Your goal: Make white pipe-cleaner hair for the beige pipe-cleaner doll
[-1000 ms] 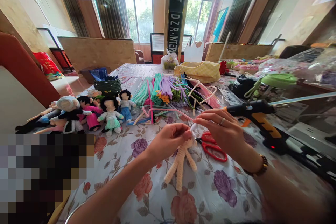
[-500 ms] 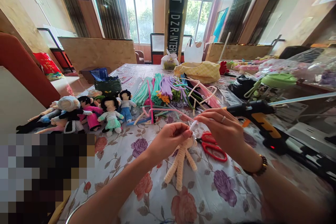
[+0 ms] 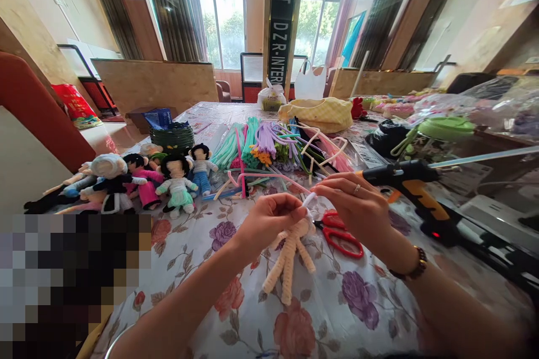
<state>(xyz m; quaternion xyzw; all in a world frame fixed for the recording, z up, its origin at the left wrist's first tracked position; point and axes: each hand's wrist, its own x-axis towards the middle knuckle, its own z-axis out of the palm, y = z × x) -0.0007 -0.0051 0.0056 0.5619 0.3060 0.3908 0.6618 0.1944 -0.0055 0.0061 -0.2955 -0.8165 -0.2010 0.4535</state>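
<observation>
My left hand (image 3: 275, 214) is closed in a pinch at the head of a cream pipe-cleaner doll (image 3: 288, 263), whose limbs hang toward me over the tablecloth. A short white pipe cleaner (image 3: 309, 199) runs from that pinch up to my right hand (image 3: 357, 202). My right fingertips close on its upper end. The left fingers partly cover the doll's head. Red-handled scissors (image 3: 343, 241) lie just under my right hand, their blades partly hidden behind the doll. A black and orange glue gun (image 3: 421, 196) with a clear stick stands to the right, a red light on it.
Several finished dolls (image 3: 177, 182) sit at the left, by a stack of dark green coils (image 3: 172, 137). Bundles of coloured pipe cleaners (image 3: 265, 143) lie ahead, before a yellow checked pouch (image 3: 318, 114). A green-lidded jar (image 3: 442, 137) stands at the right on the flowered tablecloth (image 3: 185, 291).
Both hands stay almost in place, holding the white pipe cleaner at the doll's head. Only a very slight shift of the view and fingers shows.
</observation>
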